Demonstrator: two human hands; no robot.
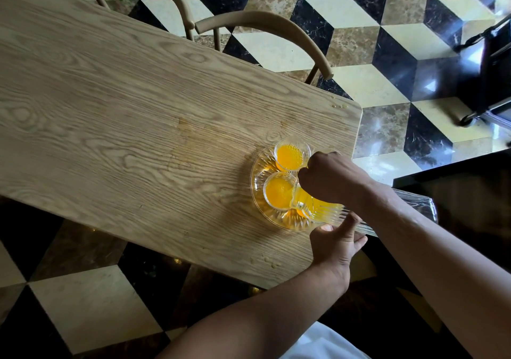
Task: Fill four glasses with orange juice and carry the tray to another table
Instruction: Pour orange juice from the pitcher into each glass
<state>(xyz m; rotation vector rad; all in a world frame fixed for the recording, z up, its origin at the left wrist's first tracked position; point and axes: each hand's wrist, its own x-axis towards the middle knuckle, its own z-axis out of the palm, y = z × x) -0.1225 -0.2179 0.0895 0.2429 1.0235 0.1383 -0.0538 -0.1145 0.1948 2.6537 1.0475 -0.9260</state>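
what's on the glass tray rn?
Two glasses of orange juice show on the tray: far glass, near glass. The tilted pitcher and right hand cover the rest; other glasses can't be confirmed.

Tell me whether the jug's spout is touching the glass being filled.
Touching: the head view shows the jug spout resting on the near glass rim, tipped by both hands.

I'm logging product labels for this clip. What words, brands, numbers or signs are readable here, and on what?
None can be read. The ribbed glass pitcher, the two juice glasses in view, the clear tray and the wooden table carry no visible text. The dark cart at the upper right shows no legible marking.
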